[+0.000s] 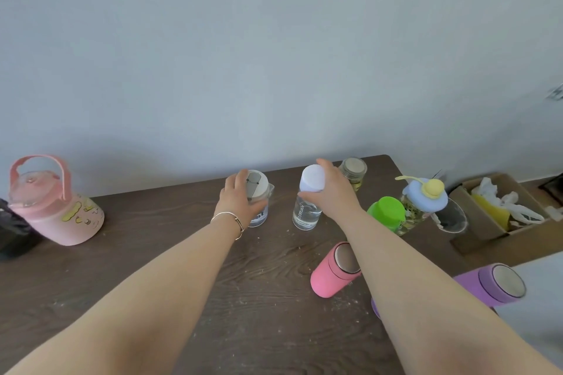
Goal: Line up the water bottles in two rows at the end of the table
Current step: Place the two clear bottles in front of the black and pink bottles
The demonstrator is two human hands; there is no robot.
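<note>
Your forearms reach out over the table. Your right hand is wrapped round the white-cap bottle just under the cap, and it stands on the wood near the far edge. Just left of that bottle your left hand curls round the beige-lid bottle, which also stands there. Right of the white-cap bottle you've got a jar further back, then the green-lid bottle and blue-lid bottle close together. Nearer you from it is the pink flask, with the purple flask further right. The pink jug sits way off to its left.
</note>
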